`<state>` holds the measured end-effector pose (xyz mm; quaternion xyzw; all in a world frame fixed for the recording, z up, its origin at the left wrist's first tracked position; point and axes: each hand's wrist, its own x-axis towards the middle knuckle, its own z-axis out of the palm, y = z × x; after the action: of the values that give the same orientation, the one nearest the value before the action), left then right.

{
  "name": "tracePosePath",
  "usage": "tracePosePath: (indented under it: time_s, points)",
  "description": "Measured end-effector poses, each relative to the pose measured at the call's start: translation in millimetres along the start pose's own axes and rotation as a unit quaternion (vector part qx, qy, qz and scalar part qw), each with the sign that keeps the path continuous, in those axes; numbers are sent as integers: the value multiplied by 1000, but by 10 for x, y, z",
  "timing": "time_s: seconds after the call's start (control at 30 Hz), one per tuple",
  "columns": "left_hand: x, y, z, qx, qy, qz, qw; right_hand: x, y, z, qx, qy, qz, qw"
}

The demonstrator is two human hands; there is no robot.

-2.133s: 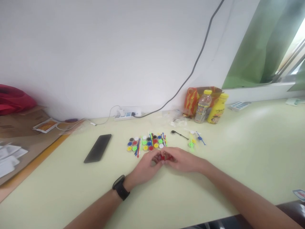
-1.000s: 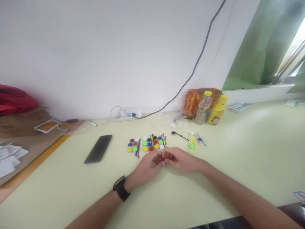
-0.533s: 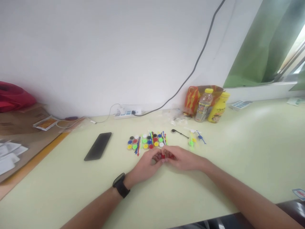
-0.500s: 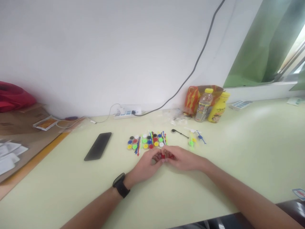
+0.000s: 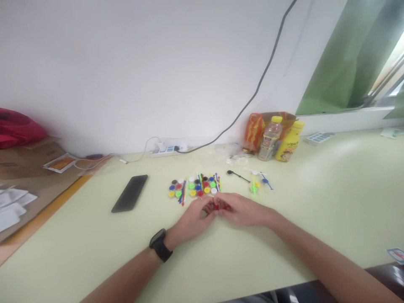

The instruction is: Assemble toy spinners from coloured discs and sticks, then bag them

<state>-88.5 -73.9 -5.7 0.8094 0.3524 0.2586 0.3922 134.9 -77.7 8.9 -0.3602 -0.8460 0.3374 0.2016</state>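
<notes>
My left hand (image 5: 196, 216) and my right hand (image 5: 240, 209) meet over the table, fingertips together around a small red plastic piece (image 5: 216, 207). Both hands are closed on it, and fingers cover much of its shape. Just beyond them lie rows of small round discs (image 5: 192, 193) in black, white, blue, red, green and yellow, with coloured arrow-shaped strips (image 5: 183, 193) between them. To the right are a black disc joined to an arrow (image 5: 239, 176), a blue one (image 5: 265, 181), a green one (image 5: 253, 189), and white and yellow pieces close by.
A black phone (image 5: 130, 193) lies left of the discs. Along the wall stand a power strip (image 5: 168, 148), clear plastic bags (image 5: 235, 155), a clear bottle (image 5: 270, 139) and a yellow bottle (image 5: 289, 142). A cardboard box (image 5: 28, 160) and white cards (image 5: 14, 206) occupy the far left.
</notes>
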Motion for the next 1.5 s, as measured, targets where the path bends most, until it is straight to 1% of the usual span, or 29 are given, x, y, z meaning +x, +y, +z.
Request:
tracePosePath:
  time_s: [0.2,0.7,0.9,1.5]
  points:
    - [-7,-27,16,-2,5,-2,1000,3,6,9,-3,-1,4,1000]
    - [-10,-20,18,11,9,0,1000,-3,-4,2,-14,0,10,1000]
    - [-8,-20,11,14,5,4,1000,1,2,4,-13,3,2,1000]
    - [2,-9,16,7,3,16,1000,-15,5,-11,-21,-2,6,1000]
